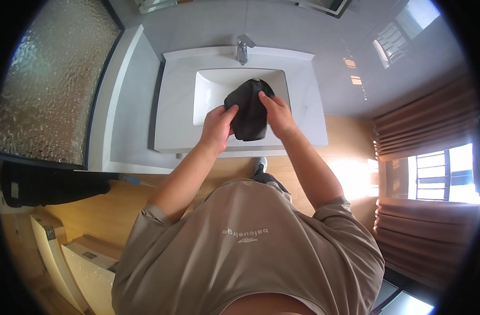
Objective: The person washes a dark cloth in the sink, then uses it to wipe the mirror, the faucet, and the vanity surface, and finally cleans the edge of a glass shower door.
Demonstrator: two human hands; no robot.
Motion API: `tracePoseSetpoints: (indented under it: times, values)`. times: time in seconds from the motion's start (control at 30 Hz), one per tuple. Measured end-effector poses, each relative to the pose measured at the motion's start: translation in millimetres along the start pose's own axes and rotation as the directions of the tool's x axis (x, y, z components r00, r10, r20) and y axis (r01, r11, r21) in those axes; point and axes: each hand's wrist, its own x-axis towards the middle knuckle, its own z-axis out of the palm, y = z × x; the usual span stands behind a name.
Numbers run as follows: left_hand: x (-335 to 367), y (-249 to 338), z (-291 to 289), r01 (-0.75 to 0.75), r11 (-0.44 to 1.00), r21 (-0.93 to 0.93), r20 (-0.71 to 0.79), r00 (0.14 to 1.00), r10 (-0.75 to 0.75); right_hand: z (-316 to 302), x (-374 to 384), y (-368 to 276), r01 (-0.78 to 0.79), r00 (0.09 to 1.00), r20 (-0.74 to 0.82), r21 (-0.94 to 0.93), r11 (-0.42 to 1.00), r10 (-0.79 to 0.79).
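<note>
A soft black fabric item (249,113), with a small pale patch at its far edge, is held up over the near part of the white sink basin (211,86). Whether it is a cap, a pouch or a folded cloth, I cannot tell. My left hand (217,126) grips its left side, thumb on top and fingers underneath. On the right side, my right hand (278,113) pinches it near the upper edge, thumb lying on the fabric. Beyond the item, a chrome faucet (242,52) stands at the back of the basin.
The basin is set in a white countertop (306,105). A low ledge (124,89) and a textured glass panel (54,79) are on the left. Brown curtains (423,115) hang by a bright window at right. Large flat boxes (88,262) lean at lower left.
</note>
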Motion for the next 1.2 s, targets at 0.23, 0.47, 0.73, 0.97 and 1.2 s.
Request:
tracePoseSetpoints:
  times: [0.23, 0.47, 0.73, 0.97, 1.2]
  values:
    - [29, 5, -6, -0.125, 0.99, 0.067, 0.011, 0.992, 0.125, -61, 42, -34, -0.105, 0.984, 0.133, -0.129, 0.986, 0.122]
    - [87, -31, -7, -0.097, 0.968, -0.233, 0.018, 0.994, 0.104, -87, 140, 1, -0.238, 0.946, 0.2, -0.1, 0.966, 0.253]
    - [169, -110, -70, -0.033, 0.961, -0.276, -0.362, 0.929, -0.072, -96, 283, 42, -0.442, 0.858, 0.12, -0.321, 0.838, 0.499]
    - [245, -110, -88, 0.058, 0.976, -0.208, -0.424, 0.894, -0.143, -46, 372, -7, -0.626, 0.774, -0.069, -0.236, 0.743, 0.63]
    - [321, -107, -100, 0.239, 0.93, -0.28, -0.057, 0.963, -0.265, -117, 359, 49, -0.318, 0.944, 0.056, -0.094, 0.943, 0.324]
